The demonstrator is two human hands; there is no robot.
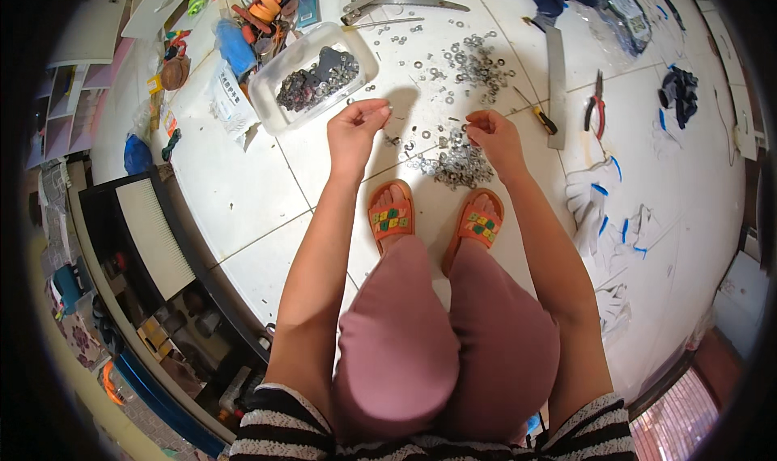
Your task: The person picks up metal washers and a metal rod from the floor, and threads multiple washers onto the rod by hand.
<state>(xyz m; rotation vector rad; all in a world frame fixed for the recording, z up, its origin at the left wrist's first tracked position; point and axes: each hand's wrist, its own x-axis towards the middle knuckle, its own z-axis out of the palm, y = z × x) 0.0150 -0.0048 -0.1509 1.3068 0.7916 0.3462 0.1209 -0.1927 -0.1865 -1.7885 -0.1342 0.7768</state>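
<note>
My left hand (359, 132) is raised over the tiled floor beside a clear plastic tub (265, 101). Its thumb and forefinger pinch a tiny shiny piece (390, 107), probably metal hardware. My right hand (496, 140) hovers at the right edge of a near pile of small metal nuts and washers (458, 168). Its fingers are curled together, and whether anything sits between them is hidden. Farther off lies a second, looser pile of washers and nuts (479, 63). Inside the tub is a dark heap of mixed small hardware (312, 84).
To the right lie a screwdriver (537, 112), a flat metal strip (556, 84), red-handled pliers (595, 106) and white gloves (592, 200). A saw blade (419, 2) and a tangle of tools (264, 15) are beyond the tub. A black-framed cabinet (176, 236) stands at left.
</note>
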